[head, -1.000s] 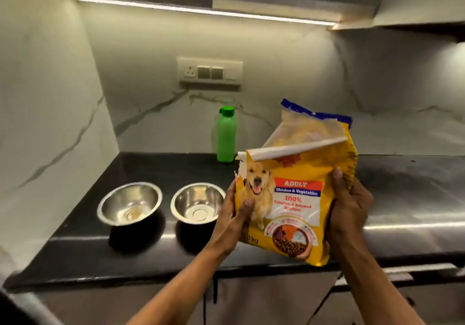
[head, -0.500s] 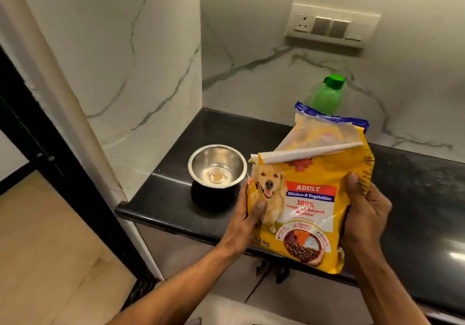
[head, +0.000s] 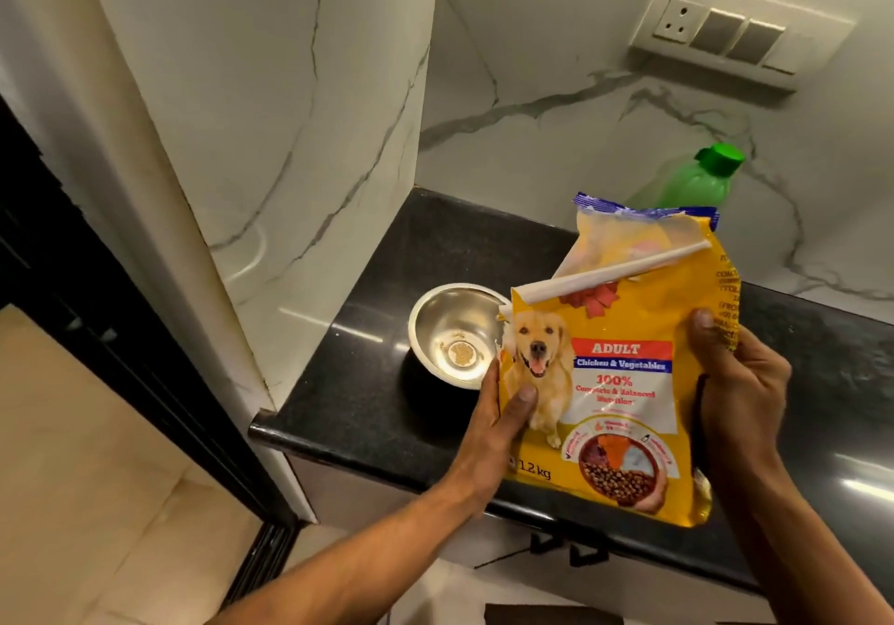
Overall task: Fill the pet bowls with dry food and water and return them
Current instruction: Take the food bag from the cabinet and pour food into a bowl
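Two bare hands gripping an upright yellow dog food bag above the black counter's near edge, left hand on its left side, right hand on its right, steel bowl just left, green bottle behind.

The food bag hides the steel bowl's right rim and the green bottle's lower body.

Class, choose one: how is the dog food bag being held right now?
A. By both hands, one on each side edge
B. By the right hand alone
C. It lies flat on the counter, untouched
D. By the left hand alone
A: the left hand and right hand each have a grip on a side edge of the dog food bag, keeping it upright above the black counter.
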